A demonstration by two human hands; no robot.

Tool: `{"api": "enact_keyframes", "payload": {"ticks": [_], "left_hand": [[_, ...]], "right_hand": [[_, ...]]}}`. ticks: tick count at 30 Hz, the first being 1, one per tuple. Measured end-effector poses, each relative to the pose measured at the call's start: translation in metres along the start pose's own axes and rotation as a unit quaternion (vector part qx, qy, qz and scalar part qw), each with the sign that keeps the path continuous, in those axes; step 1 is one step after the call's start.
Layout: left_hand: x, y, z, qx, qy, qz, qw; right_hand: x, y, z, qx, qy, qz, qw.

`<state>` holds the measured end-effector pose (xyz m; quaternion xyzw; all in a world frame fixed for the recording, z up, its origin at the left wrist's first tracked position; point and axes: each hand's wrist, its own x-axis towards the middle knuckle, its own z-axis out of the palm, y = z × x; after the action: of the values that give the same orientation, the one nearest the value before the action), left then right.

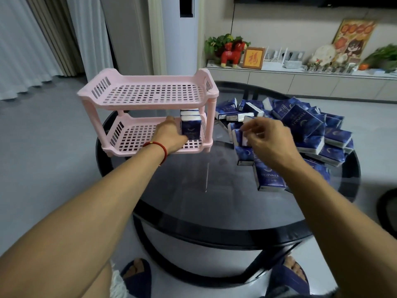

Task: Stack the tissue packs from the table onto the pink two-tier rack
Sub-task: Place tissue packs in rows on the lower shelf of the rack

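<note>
The pink two-tier rack (148,97) stands on the left part of the dark glass table (214,190). Its top tier is bare. On the lower tier, at the right end, several blue tissue packs (190,125) stand upright in a row. My left hand (171,136) reaches into the lower tier and holds the nearest of these packs. My right hand (268,143) hovers over the pile of blue tissue packs (311,130) on the right of the table and pinches one pack (241,136) at the pile's left edge.
A low white cabinet (300,82) with a red toy horse, plants and frames runs along the back wall. Curtains hang at the left. My feet in dark slippers show under the table's front edge.
</note>
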<state>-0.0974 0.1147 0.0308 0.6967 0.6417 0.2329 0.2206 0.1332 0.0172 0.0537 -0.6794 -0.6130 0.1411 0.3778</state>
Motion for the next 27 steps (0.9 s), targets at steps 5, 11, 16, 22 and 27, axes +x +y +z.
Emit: {"api": "enact_keyframes", "payload": {"ticks": [5, 11, 16, 22, 27], "left_hand": [[-0.058, 0.015, -0.02, 0.116, -0.005, 0.058, 0.992], [-0.122, 0.032, 0.003, 0.115, -0.069, 0.124, 0.983], [-0.127, 0.047, 0.025, -0.025, -0.126, 0.074, 0.989], [-0.121, 0.056, 0.038, -0.36, -0.209, -0.091, 0.905], [-0.114, 0.053, 0.041, -0.386, -0.178, -0.1, 0.9]], "right_hand": [[-0.027, 0.024, -0.039, -0.175, -0.032, -0.037, 0.983], [-0.067, 0.019, -0.032, -0.428, -0.168, -0.106, 0.882], [-0.083, 0.015, -0.003, -0.386, -0.132, -0.197, 0.892], [-0.092, 0.008, -0.005, -0.136, -0.133, -0.195, 0.962], [-0.076, 0.029, -0.046, -0.166, -0.024, -0.093, 0.981]]}}
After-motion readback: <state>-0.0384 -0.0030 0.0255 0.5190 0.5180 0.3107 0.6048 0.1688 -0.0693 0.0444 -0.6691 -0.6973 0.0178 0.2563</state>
